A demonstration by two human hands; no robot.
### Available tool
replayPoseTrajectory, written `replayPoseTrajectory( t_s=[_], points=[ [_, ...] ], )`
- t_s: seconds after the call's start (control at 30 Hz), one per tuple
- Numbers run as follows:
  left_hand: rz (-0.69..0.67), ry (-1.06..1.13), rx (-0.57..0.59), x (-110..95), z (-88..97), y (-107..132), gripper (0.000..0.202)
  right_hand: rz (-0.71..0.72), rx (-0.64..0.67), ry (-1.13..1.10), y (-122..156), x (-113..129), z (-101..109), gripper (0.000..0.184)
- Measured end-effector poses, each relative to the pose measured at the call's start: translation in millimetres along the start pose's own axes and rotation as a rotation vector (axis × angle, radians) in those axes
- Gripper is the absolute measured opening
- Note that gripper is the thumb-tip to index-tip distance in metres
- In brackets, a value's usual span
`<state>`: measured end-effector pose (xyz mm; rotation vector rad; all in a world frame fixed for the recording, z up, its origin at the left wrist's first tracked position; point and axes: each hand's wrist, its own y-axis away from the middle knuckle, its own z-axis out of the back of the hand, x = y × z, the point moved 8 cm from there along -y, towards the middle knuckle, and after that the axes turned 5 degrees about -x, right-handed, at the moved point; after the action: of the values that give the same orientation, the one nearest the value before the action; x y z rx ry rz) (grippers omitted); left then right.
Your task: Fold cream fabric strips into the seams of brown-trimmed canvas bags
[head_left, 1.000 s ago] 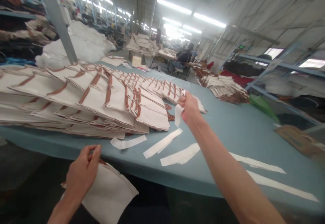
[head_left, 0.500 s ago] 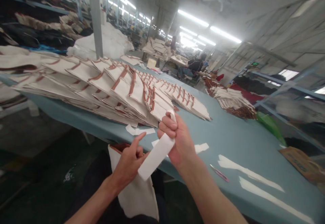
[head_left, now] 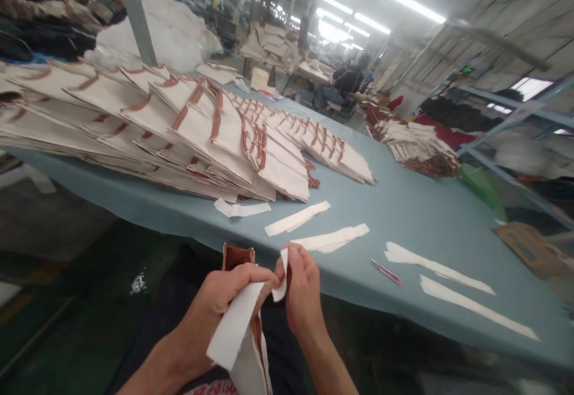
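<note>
In front of my body, my left hand is closed, with thumb and fingers pinching a white strip; one end of it hangs down across the hand. My right hand pinches the strip's other end, close to the left fingertips. Below and behind the left hand is a cream fabric pouch with brown lining at its upper opening. It stands near my lap, partly covered by the hand and strip. Whether the left hand also grips the pouch is hidden.
A blue-covered table lies ahead, bearing stacked cream pieces with brown trim. Loose white strips and pink-handled snips lie at right. A brown cardboard piece is at the far right. A person sits farther back.
My right hand has come down from above the table edge to my left hand. The left hand, earlier with its index finger extended, now pinches the strip. The view has shifted slightly.
</note>
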<state>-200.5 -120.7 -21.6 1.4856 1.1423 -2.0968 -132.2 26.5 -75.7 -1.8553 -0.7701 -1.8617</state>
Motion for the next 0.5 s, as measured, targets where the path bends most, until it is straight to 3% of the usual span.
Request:
replayPoseTrajectory(
  t_s=[0.13, 0.17, 0.23, 0.3, 0.37, 0.43, 0.5],
  points=[
    [0.133, 0.006, 0.109, 12.5, -6.1, 3.1, 0.018, 0.102, -0.012, 0.290, 14.1, -12.1, 52.1, 0.026],
    [0.158, 0.001, 0.127, 15.6, -7.9, 4.0, 0.018, 0.151, -0.042, 0.348, 17.3, -7.4, 64.3, 0.020],
    [0.203, -0.009, 0.146, 20.5, -11.3, 4.1, 0.016, 0.386, -0.086, 0.500, 27.8, 19.4, 74.9, 0.014],
    [0.255, 0.006, 0.177, 23.9, -17.1, 2.4, 0.014, 0.748, -0.039, 0.619, 47.4, 57.3, 60.4, 0.028],
    [0.287, 0.059, 0.213, 23.9, -24.3, -0.9, 0.011, 1.033, 0.104, 0.615, 67.7, 85.9, 33.6, 0.036],
    [0.289, 0.103, 0.235, 22.4, -29.7, -4.5, 0.008, 1.137, 0.240, 0.587, 75.3, 100.1, 9.4, 0.040],
    [0.282, 0.110, 0.236, 22.6, -31.6, -6.9, 0.011, 1.144, 0.321, 0.570, 72.8, 103.6, -6.5, 0.041]
  ],
)
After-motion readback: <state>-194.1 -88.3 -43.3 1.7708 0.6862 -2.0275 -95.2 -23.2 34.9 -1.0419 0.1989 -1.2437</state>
